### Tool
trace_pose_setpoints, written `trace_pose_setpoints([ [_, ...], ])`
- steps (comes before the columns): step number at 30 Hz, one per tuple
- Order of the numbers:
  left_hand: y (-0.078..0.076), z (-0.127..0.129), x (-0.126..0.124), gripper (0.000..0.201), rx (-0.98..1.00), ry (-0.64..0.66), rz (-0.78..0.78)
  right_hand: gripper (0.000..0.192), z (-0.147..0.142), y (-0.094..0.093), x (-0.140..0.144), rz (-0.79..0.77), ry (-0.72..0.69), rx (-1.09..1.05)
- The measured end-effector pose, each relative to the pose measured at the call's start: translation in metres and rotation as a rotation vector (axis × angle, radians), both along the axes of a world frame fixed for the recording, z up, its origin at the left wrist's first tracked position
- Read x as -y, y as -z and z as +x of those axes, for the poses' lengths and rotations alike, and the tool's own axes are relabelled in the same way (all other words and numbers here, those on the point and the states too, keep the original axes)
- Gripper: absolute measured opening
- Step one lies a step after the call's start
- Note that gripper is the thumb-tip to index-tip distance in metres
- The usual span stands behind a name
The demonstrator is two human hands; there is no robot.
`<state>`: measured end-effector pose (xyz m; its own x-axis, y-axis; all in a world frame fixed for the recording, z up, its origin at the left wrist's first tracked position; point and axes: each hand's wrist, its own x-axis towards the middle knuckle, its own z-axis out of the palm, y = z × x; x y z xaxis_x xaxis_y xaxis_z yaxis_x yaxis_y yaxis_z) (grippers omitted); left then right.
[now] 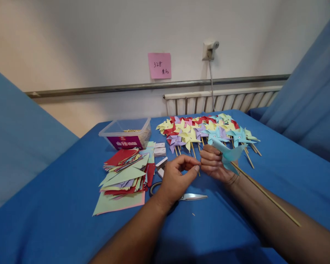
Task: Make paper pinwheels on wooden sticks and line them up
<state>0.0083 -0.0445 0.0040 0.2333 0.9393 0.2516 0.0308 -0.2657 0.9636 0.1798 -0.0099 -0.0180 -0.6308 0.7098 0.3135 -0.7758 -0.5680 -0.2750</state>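
A light-blue paper pinwheel (232,153) is held up in my right hand (210,163), whose fingers are curled closed at its centre. Its thin wooden stick (266,194) slants down to the right across my forearm. My left hand (178,178) is closed in a pinch, thumb and index fingertips together, close beside the right hand's fingers. Whatever is in that pinch is too small to make out. Under my left wrist lies a pair of scissors (194,197), partly hidden, its blades pointing right. A small opened box (161,165) sits just behind the left hand.
Finished pinwheels (191,137) in several colours lie piled at the back of the blue-covered table (71,198). To the left are stacked coloured papers (123,183), small white boxes (160,151) and a clear plastic tub (125,134) with sticks. A radiator (222,101) stands behind.
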Motion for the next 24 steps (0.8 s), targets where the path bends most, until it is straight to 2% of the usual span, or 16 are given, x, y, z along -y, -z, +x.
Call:
trace_pose_setpoints([
  [5, 0.001, 0.001, 0.002, 0.01, -0.019, 0.007, 0.034, 0.031, 0.0, 0.001, 0.002, 0.044, -0.008, 0.021],
  [11, 0.004, 0.002, 0.004, 0.009, -0.049, -0.026, 0.118, 0.03, -0.001, 0.001, 0.001, 0.071, -0.013, 0.031],
  [17, -0.001, 0.002, 0.01, 0.019, -0.154, -0.105, 0.433, 0.029, -0.003, 0.005, -0.003, 0.14, 0.054, 0.297],
  [20, -0.003, 0.002, 0.012, 0.018, -0.21, -0.05, 0.603, 0.028, -0.007, 0.006, 0.0, 0.154, 0.091, 0.416],
  [24, 0.0, 0.005, 0.015, 0.025, -0.26, 0.015, 0.728, 0.023, -0.013, 0.003, 0.005, 0.133, 0.074, 0.46],
])
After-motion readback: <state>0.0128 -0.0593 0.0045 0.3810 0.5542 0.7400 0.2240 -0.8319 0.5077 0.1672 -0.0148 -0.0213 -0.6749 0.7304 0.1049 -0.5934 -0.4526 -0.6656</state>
